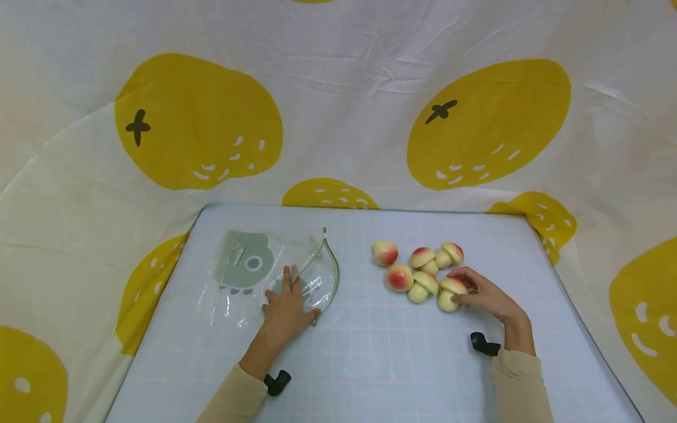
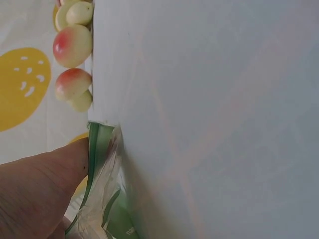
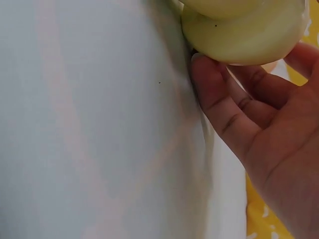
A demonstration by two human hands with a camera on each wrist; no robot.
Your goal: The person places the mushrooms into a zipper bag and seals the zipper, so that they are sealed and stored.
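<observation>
A clear zip bag (image 1: 240,305) with a green cartoon print lies on the left of the table, its green-edged mouth parted and facing right. My left hand (image 1: 288,308) rests on the bag near that mouth, fingers spread and straight. In the left wrist view the thumb is against the green zip edge (image 2: 93,154). To the right, my right hand (image 1: 489,296) pinches a toy mushroom (image 1: 452,294), pale yellow with a red-tinged cap, between thumb and fingers. The right wrist view shows the fingertips right at the underside of the mushroom's cap (image 3: 249,42).
Several more toy mushrooms (image 1: 399,278) lie in a loose cluster between the bag and my right hand. The table (image 1: 381,364) has a pale checked cover. A white cloth with yellow fruit prints (image 1: 338,117) hangs behind and along the sides.
</observation>
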